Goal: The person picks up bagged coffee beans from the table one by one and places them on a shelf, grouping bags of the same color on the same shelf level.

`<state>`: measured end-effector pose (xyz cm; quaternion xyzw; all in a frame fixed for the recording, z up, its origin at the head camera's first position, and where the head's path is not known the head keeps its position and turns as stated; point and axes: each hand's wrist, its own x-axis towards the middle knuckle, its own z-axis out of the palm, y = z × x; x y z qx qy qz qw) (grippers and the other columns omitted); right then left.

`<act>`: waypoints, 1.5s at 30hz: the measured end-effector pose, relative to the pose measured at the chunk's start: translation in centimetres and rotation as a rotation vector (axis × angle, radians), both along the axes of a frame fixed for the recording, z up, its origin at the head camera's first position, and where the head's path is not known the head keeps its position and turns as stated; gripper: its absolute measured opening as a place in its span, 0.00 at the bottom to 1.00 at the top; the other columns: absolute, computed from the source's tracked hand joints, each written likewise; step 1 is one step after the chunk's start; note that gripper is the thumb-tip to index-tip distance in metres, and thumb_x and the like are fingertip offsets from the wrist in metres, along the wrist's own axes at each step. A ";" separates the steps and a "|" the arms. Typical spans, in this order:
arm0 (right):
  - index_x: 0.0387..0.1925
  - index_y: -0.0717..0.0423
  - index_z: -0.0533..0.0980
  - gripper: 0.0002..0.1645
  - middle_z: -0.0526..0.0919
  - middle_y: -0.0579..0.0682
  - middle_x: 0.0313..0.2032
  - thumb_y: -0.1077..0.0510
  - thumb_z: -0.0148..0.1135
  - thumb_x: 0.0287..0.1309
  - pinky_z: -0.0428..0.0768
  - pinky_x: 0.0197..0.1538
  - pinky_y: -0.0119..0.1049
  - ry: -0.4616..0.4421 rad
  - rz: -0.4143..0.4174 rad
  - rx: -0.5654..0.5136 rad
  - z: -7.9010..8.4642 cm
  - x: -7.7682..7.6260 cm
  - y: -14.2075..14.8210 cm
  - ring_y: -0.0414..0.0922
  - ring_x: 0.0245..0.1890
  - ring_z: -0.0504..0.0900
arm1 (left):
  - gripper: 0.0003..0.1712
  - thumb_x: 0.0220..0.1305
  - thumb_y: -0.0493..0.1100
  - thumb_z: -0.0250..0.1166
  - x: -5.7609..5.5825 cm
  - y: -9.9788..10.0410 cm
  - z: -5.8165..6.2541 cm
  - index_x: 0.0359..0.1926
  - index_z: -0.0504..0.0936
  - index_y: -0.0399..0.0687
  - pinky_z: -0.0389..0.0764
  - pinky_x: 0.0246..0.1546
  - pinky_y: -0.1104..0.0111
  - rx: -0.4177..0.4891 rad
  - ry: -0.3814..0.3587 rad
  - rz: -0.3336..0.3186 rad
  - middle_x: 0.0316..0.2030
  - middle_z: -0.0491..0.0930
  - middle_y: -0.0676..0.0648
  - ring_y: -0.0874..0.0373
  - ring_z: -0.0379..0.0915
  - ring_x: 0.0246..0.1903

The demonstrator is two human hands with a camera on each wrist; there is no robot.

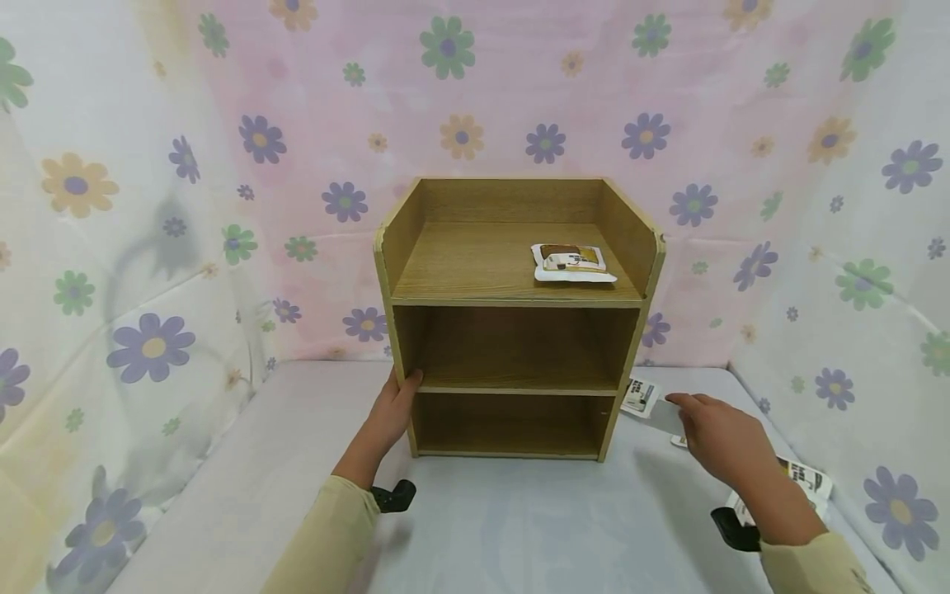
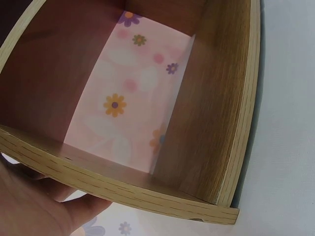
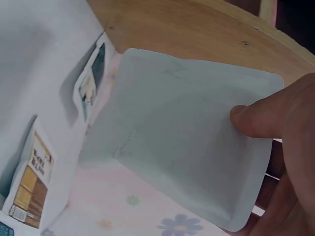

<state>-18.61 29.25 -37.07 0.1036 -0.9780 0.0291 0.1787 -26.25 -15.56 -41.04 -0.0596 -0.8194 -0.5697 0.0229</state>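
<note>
A small wooden shelf unit (image 1: 515, 391) stands upright on the table, with an open top tray and two compartments below. My left hand (image 1: 389, 410) grips its left side panel, thumb at the front edge and fingers along the outside. To the right of the unit, my right hand (image 1: 723, 437) pinches a flat sealed packet (image 3: 187, 132) by one edge, its plain pale side towards the right wrist camera. One white packet with a printed label (image 1: 571, 262) lies on the top tray, towards the right. Both compartments appear bare inside.
More packets lie on the table to the right: one beside the unit's back right (image 1: 640, 397), others (image 1: 809, 478) partly hidden behind my right forearm. A white cloth covers the table (image 1: 519, 528). Flower-printed curtains (image 1: 505, 91) enclose the back and both sides.
</note>
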 end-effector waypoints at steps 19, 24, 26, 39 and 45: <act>0.51 0.54 0.79 0.18 0.86 0.56 0.43 0.62 0.62 0.58 0.82 0.34 0.51 0.082 0.088 0.007 3.1 2.5 -1.5 0.55 0.38 0.85 | 0.37 0.75 0.59 0.40 0.0 0.0 0.0 0.77 0.42 0.51 0.58 0.67 0.42 -0.005 -0.011 0.006 0.70 0.57 0.35 0.37 0.58 0.68; 0.51 0.54 0.79 0.18 0.86 0.57 0.44 0.62 0.64 0.58 0.83 0.37 0.53 0.060 0.083 0.011 4.0 3.0 -2.1 0.56 0.39 0.85 | 0.37 0.74 0.59 0.40 0.0 0.0 0.1 0.77 0.42 0.51 0.58 0.67 0.42 -0.007 -0.008 0.009 0.71 0.57 0.34 0.36 0.57 0.68; 0.51 0.53 0.79 0.18 0.86 0.56 0.44 0.62 0.63 0.58 0.83 0.37 0.54 0.067 0.086 0.012 4.3 3.2 -2.2 0.56 0.39 0.85 | 0.37 0.74 0.59 0.40 0.0 0.0 0.1 0.77 0.42 0.51 0.57 0.67 0.42 -0.005 -0.012 0.010 0.71 0.56 0.34 0.36 0.57 0.68; 0.50 0.50 0.79 0.19 0.87 0.54 0.42 0.63 0.64 0.56 0.82 0.32 0.54 0.160 0.141 0.010 6.3 4.9 -3.5 0.55 0.37 0.86 | 0.38 0.75 0.60 0.40 0.0 0.0 0.2 0.77 0.40 0.51 0.55 0.68 0.41 -0.005 -0.006 -0.005 0.72 0.54 0.35 0.37 0.54 0.70; 0.50 0.51 0.79 0.20 0.87 0.53 0.40 0.65 0.65 0.54 0.83 0.32 0.52 0.185 0.168 0.024 7.4 5.8 -4.6 0.54 0.36 0.86 | 0.38 0.75 0.59 0.40 0.0 -0.1 0.1 0.77 0.41 0.50 0.54 0.69 0.41 -0.003 0.014 -0.009 0.73 0.53 0.35 0.37 0.53 0.70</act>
